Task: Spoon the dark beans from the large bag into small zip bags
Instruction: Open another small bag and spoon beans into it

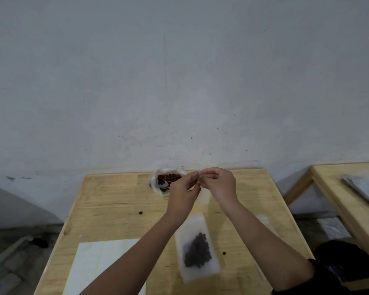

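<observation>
The large clear bag (158, 187) of dark beans (170, 177) stands open at the far edge of the wooden table (107, 201), with a spoon (163, 185) lying in it. Both hands are raised in front of it. My left hand (183, 189) and my right hand (219, 183) pinch the top edge of a small empty zip bag (203, 196), which hangs down between them. A filled small zip bag (197, 248) with dark beans lies flat on the table nearer to me.
White sheets (98, 265) lie at the near left of the table. Two loose beans (140, 213) lie on the wood. Further clear bags (264, 222) rest at the right. A second table (347, 201) with packets stands to the right. The wall is close behind.
</observation>
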### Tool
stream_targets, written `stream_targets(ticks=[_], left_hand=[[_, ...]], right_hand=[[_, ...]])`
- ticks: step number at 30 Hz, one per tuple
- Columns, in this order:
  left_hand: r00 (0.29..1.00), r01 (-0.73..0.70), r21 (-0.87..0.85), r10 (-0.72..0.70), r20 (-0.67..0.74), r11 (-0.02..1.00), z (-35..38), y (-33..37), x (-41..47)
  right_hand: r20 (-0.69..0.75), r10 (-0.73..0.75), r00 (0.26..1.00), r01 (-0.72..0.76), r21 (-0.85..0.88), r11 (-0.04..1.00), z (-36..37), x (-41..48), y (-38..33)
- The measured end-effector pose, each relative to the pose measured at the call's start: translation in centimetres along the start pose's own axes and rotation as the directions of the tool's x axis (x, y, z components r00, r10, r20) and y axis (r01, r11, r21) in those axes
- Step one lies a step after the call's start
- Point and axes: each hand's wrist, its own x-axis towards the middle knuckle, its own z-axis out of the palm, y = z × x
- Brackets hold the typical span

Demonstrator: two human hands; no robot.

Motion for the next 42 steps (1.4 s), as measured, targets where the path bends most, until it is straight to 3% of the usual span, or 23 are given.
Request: stream_targets(ticks=[12,17,27,31,36,39,42], left_hand=[[0.990,-0.002,0.175,-0.022,0.137,0.985,-0.7,-1.2,1.8],[0.995,-0.035,0.261,0.008,0.103,0.965,-0.2,-1.4,2.0],[0.999,0.034,0.392,-0.039,0.005,0.919,-0.9,-2.1,2.6],[0.992,0.024,0.294,-0.058,0.108,0.955,-0.9,-1.0,1.7],[0.933,0.005,0.120,-0.048,0.356,0.993,-1.6,0.8,0.0],[0.864,-0.122,0.279,-0.037,0.503,0.953,-2.4,0.5,-0.5],[0.852,-0.292,0.404,0.044,0.522,0.867,-2.7,-0.2,-0.4]], right_hand=[[0.054,0.070,0.996,-0.062,-0.125,0.990,-1.0,1.1,0.2],[0.042,0.037,0.998,-0.028,-0.182,0.983,-0.9,1.1,0.2],[0.025,-0.043,0.999,0.049,-0.323,0.945,-0.9,0.2,1.3],[-0.011,-0.032,0.999,0.029,-0.240,0.970,-1.7,0.2,0.8],[0.104,0.012,0.995,0.007,-0.177,0.984,-2.8,0.2,-1.3],[0.199,0.035,0.979,-0.005,-0.146,0.989,-3.3,0.1,-2.4],[0.281,0.031,0.959,0.011,-0.148,0.989,-3.4,-0.1,-3.1]])
